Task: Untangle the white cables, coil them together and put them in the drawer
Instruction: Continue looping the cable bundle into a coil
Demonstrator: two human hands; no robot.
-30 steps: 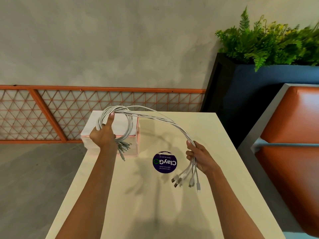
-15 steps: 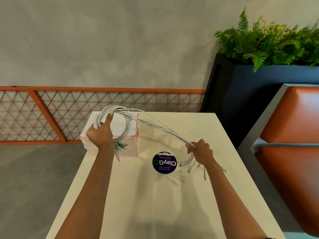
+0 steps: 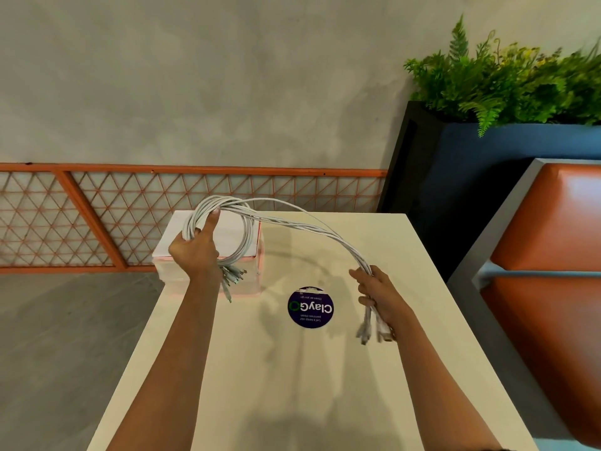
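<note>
The left hand (image 3: pixel 195 252) grips the coiled white cables (image 3: pixel 292 224) above the far-left box (image 3: pixel 234 236). The right hand (image 3: pixel 379 292) holds their loose ends tightly, near the round sticker (image 3: pixel 310 307).

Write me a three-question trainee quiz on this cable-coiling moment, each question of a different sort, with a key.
1. True or false: the left hand grips the looped part of the bundle of thin white cables.
2. What lies on the cream rectangular table between the two hands? A) a round dark blue sticker B) a red mug C) a pair of scissors
3. Fill the gap: the uncoiled stretch arcs from the loop down to the ____ hand.
Key: 1 true; 2 A; 3 right hand.
</note>
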